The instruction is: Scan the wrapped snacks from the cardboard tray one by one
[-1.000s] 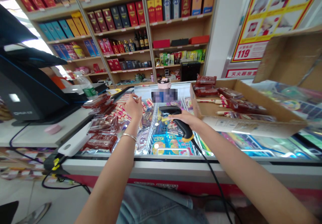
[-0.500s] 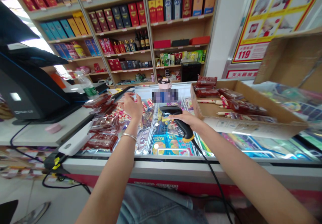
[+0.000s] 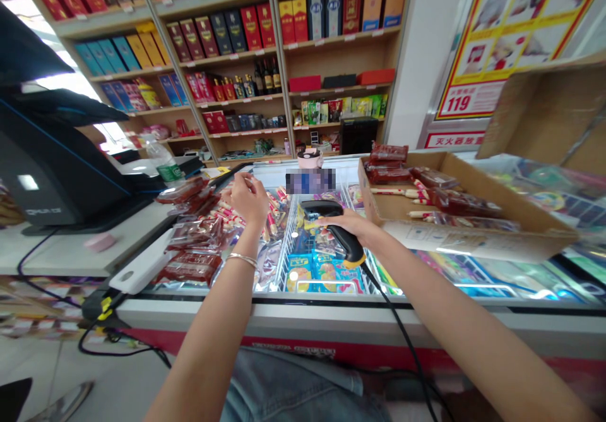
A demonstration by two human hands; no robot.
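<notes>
My right hand (image 3: 348, 222) is wrapped round the black and yellow barcode scanner (image 3: 331, 223), whose head points left over the glass-topped freezer (image 3: 331, 295). My left hand (image 3: 250, 199) hovers with bent fingers over a heap of thin red-and-white sausage sticks (image 3: 227, 213) on the glass. Its fingertips are turned away from me, so what they pinch, if anything, is hidden. A bracelet sits on that wrist. Dark red packets of dried meat (image 3: 194, 245) lie stacked just left of the hand.
A shallow cardboard box (image 3: 454, 232) with more red packets and sausage sticks rests on the freezer at the right. A black till screen (image 3: 47, 169) stands on the white counter at the left, cables hanging below. Shelves of boxed goods (image 3: 265, 30) fill the back wall.
My left hand has shifted slightly right and nearer over the sausage sticks, fingers curling more. The scanner hand has stayed put.
</notes>
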